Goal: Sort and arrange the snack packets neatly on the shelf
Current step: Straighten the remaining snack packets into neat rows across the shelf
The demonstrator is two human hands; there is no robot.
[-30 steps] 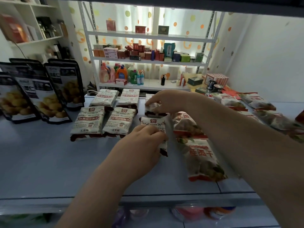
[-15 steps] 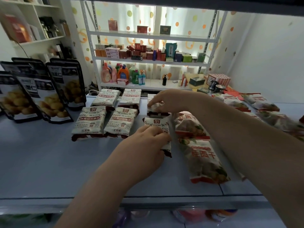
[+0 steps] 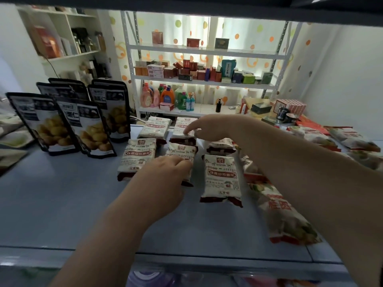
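Observation:
Several white snack packets with red lettering lie in two rows on the grey-blue shelf (image 3: 62,204). My left hand (image 3: 163,179) lies over the near end of the middle front packet (image 3: 181,153), fingers curled on it. My right hand (image 3: 211,128) reaches across from the right, and its extended fingertips touch the middle back packet (image 3: 183,129). The front right packet (image 3: 221,179) lies free, with the back right packet (image 3: 220,146) partly under my right forearm. The front left packet (image 3: 138,156) and back left packet (image 3: 154,127) lie untouched.
Black stand-up pouches (image 3: 91,129) stand at the left of the shelf. Long red-and-white fruit packets (image 3: 288,218) lie at the right under my right arm, with more (image 3: 352,139) at the far right. The shelf's front edge (image 3: 186,259) is close. A rack of bottles and boxes (image 3: 186,98) stands behind.
Both hands moved left from the right column of white packets to the middle column. The front right packet now lies uncovered.

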